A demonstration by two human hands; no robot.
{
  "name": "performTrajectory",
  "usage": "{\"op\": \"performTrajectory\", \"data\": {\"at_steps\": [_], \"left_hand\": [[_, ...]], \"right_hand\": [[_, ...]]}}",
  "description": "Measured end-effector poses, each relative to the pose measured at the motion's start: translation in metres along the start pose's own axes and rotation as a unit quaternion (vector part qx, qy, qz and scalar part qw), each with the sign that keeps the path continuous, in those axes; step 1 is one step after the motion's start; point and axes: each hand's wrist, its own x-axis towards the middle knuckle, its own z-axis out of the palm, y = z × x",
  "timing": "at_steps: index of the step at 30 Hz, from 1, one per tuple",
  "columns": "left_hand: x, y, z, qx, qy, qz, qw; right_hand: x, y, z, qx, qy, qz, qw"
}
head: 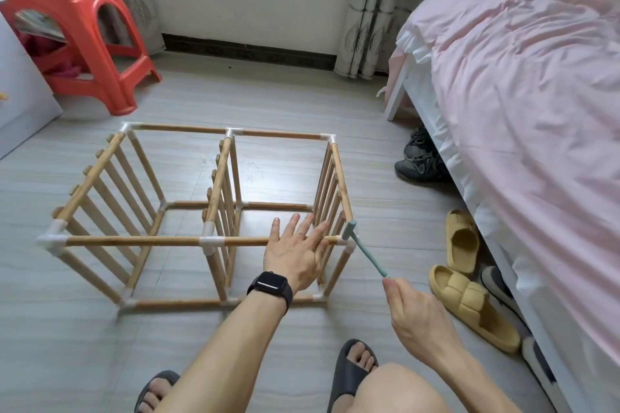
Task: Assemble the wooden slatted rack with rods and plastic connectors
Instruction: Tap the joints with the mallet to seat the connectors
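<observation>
Site: grey tiled floor point(73, 339). The pale wooden slatted rack point(134, 240) lies on its side there, in the middle of the view. Three slatted panels stand upright, joined by round wooden rods and white plastic connectors point(212, 241) at the joints.

Left hand point(297, 253): released, fingers straight and spread, palm down on the near upper rod close to its right end. A black smartwatch point(270, 287) is on the wrist.

Right hand point(414, 308): grasping the handle end of a small teal plastic hammer point(369, 256), fingers curled round it. The hammer head sits at the white corner connector point(349, 246) on the near upper right of the rack; firm contact cannot be confirmed.

Surroundings: a red plastic stool point(84, 27) stands at far left. A bed with a pink cover point(520, 94) runs along the right. Yellow foam slippers point(469, 305) and dark sneakers point(419, 161) lie beside the bed. The person's feet, in dark sandals point(350, 375), are at the bottom edge.
</observation>
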Motion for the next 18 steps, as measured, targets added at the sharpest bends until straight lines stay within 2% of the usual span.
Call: {"op": "performTrajectory", "data": {"at_steps": [2, 5, 6, 7, 8, 9, 10, 11, 13, 14, 15, 16, 18], "left_hand": [[0.000, 0.000, 0.000, -0.003, 0.000, -0.001, 1.000], [0.000, 0.000, 0.000, -0.003, -0.003, -0.002, 1.000], [0.001, 0.001, 0.000, -0.004, -0.001, -0.003, 1.000], [0.001, 0.001, 0.001, -0.002, 0.000, -0.004, 1.000], [0.001, 0.001, 0.001, 0.000, 0.000, -0.004, 1.000], [0.001, 0.001, 0.001, -0.001, -0.003, -0.004, 1.000], [0.001, 0.001, 0.002, -0.006, -0.005, -0.004, 1.000], [0.001, 0.001, 0.002, -0.007, -0.007, -0.004, 1.000], [0.001, 0.001, 0.002, -0.006, -0.003, -0.008, 1.000], [0.002, 0.001, 0.002, -0.007, -0.004, -0.008, 1.000], [0.002, 0.001, 0.001, -0.008, -0.006, -0.005, 1.000], [0.002, 0.001, 0.001, -0.007, -0.003, -0.005, 1.000], [0.000, 0.002, 0.001, -0.003, -0.004, -0.008, 1.000]], "right_hand": [[0.001, -0.005, -0.012, 0.011, 0.011, -0.022, 1.000], [-0.001, -0.016, -0.025, 0.147, 0.157, -0.068, 0.974], [-0.003, -0.018, -0.026, 0.158, 0.203, -0.083, 0.963], [-0.002, -0.020, -0.025, 0.137, 0.203, -0.076, 0.967], [-0.002, -0.023, -0.022, 0.080, 0.151, -0.054, 0.984], [-0.003, -0.025, -0.017, -0.009, 0.064, -0.045, 0.997], [-0.002, -0.019, -0.012, -0.071, -0.003, -0.021, 0.997], [0.001, -0.015, -0.010, -0.078, -0.020, -0.020, 0.997], [0.005, -0.016, -0.019, 0.088, 0.076, -0.049, 0.992], [0.005, -0.019, -0.022, 0.157, 0.149, -0.074, 0.973], [0.004, -0.018, -0.023, 0.170, 0.178, -0.093, 0.965], [0.006, -0.020, -0.024, 0.141, 0.167, -0.095, 0.971], [0.004, -0.019, -0.016, -0.048, 0.033, -0.050, 0.997]]}}
